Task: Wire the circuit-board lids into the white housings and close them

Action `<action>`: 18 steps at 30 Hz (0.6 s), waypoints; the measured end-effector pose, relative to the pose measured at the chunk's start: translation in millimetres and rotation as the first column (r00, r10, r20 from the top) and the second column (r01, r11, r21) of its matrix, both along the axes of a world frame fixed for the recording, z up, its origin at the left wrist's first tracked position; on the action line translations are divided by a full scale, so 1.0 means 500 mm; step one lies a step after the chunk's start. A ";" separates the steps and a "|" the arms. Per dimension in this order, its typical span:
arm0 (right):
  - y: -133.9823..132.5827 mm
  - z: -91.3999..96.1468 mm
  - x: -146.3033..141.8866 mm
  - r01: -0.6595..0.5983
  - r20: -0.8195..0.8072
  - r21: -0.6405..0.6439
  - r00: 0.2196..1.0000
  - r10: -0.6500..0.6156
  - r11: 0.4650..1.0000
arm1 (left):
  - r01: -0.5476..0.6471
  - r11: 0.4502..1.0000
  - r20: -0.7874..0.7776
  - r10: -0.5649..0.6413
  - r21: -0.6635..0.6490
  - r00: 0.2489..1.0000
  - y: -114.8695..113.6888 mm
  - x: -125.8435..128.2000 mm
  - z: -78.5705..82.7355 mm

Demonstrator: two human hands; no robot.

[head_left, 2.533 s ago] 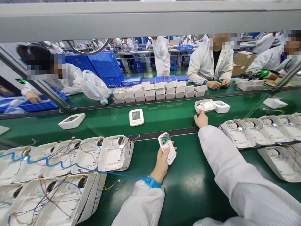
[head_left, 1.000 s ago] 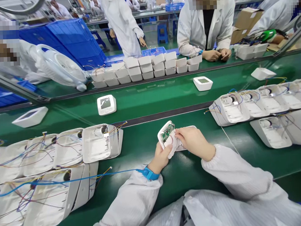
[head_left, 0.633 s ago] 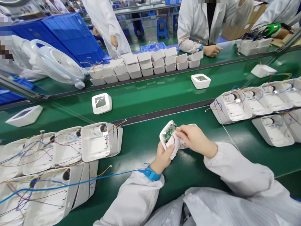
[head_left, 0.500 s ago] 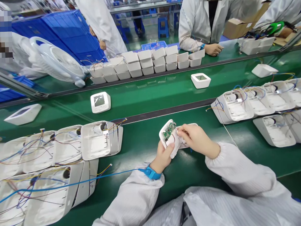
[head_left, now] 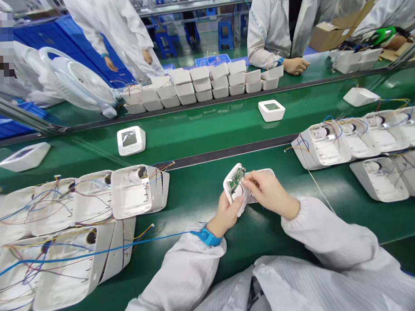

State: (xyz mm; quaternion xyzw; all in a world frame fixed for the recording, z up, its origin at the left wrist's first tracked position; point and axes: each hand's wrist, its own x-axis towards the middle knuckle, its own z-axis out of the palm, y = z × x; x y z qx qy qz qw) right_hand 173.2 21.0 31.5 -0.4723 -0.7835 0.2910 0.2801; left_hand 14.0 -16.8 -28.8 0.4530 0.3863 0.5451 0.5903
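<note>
My left hand (head_left: 226,214) grips the white housing (head_left: 239,199); my right hand (head_left: 269,192) pinches at its circuit board (head_left: 237,180) (near the twelve o'clock end). I'd brace the housing, pressing gently.

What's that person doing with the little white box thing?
A person in white sleeves holds a small white casing in the left hand, its green circuit board showing. The right hand touches it beside the board. Open casings with loose wires lie in rows on the green bench.
</note>
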 end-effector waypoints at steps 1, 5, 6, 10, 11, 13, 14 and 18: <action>0.000 0.000 0.000 0.004 0.004 0.008 1.000 -0.004 1.000 | 0.002 1.000 -0.001 -0.002 -0.001 1.000 0.000 0.000 0.001; -0.001 0.003 0.000 -0.006 0.004 0.012 1.000 0.006 1.000 | 0.004 1.000 -0.019 -0.004 0.000 1.000 0.000 -0.004 -0.002; -0.001 0.005 0.001 -0.007 0.007 0.009 1.000 0.007 1.000 | 0.001 1.000 -0.021 -0.001 -0.001 1.000 0.000 -0.004 -0.004; -0.003 0.012 0.000 -0.001 0.029 0.016 1.000 0.001 1.000 | -0.014 0.999 -0.008 0.014 -0.036 1.000 0.000 -0.005 -0.010; -0.004 0.013 0.000 0.000 0.029 0.018 1.000 0.000 1.000 | -0.017 0.999 -0.003 0.017 -0.049 1.000 0.000 -0.005 -0.010; -0.005 0.015 -0.001 0.005 0.021 0.012 1.000 -0.005 1.000 | -0.005 0.998 -0.001 0.005 -0.070 1.000 0.002 -0.004 -0.008; -0.006 0.016 -0.001 0.008 0.017 0.005 1.000 -0.008 1.000 | 0.005 0.997 0.002 -0.005 -0.080 1.000 0.002 -0.004 -0.007; -0.005 0.013 -0.001 0.005 0.014 -0.015 1.000 -0.005 1.000 | 0.027 0.993 0.070 -0.019 -0.115 0.997 0.004 -0.003 -0.003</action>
